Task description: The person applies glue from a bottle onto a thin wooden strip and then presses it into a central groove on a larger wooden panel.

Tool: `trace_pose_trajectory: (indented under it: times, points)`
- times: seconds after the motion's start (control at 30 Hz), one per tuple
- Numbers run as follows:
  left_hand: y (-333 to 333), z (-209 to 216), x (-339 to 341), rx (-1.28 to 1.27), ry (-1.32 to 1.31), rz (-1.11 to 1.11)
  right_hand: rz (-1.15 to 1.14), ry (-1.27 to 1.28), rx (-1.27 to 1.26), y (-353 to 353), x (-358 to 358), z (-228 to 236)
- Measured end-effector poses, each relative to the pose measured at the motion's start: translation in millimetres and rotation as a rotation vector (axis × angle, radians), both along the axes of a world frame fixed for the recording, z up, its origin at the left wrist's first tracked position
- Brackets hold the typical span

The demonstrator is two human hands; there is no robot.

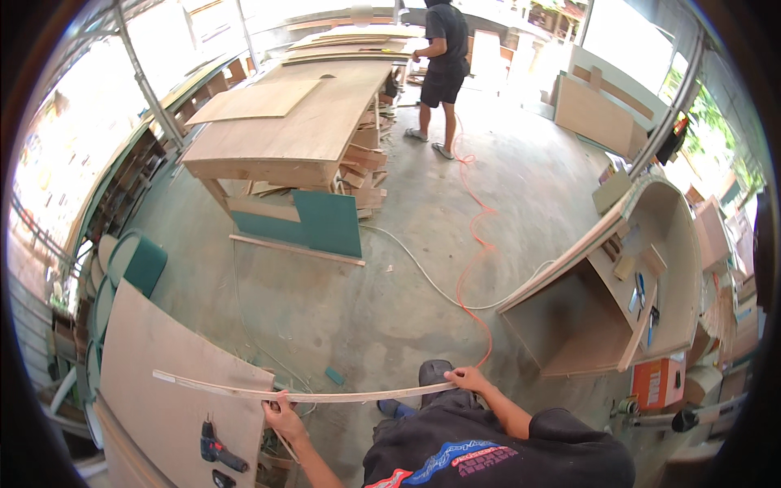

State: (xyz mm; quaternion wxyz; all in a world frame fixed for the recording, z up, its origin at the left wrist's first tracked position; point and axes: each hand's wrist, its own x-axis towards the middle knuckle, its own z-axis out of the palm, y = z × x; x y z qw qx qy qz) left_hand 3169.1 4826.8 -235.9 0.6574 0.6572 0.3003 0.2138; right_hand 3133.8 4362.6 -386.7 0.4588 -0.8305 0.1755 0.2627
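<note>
Pale wooden strip [358, 398] is lying between both hands, long axis running left to right across the front of the body. Right hand [469, 379] is pinching it at its right end, fingers narrowed on the wood; left hand [282, 416] is gripping it partway along. Free length is pointing left past the left hand, over a plywood panel [167, 337] — can't tell if it's touching or hanging just above. Left hand is sitting nearer that free tip; right hand is holding the opposite end. Strip is looking slightly bowed, but the lens is bending straight edges too.

Black drill [218, 449] is lying on the panel, near the left forearm. Past the strip, a teal scrap [334, 376] is resting on the floor. Curved-sided cabinet [561, 321] is standing off right. Farther out, the bench [285, 146] is carrying sheets — a co-worker [447, 50] is standing beside its far right side.
</note>
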Motion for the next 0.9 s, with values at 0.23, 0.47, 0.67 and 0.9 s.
trace_pose_trajectory:
  times: [0.23, 0.47, 0.67, 0.9]
  points:
    - [-36.9, 37.3, 42.6, 0.011, -0.111, -0.142, -0.497, -0.075, 0.220, -10.0, 11.2, -37.5]
    - [-124.2, 52.0, 108.1, 0.087, -0.123, -0.281, -0.630, 0.033, 0.202, -69.7, 14.6, -29.9]
    - [-243.1, 53.5, 204.2, 0.028, -0.164, -0.512, -0.437, 0.023, 0.042, -121.6, 48.0, -51.4]
    - [-428.8, 85.2, 360.2, -0.016, -0.254, -0.717, -0.551, 0.080, 0.183, -253.6, 179.8, -54.2]
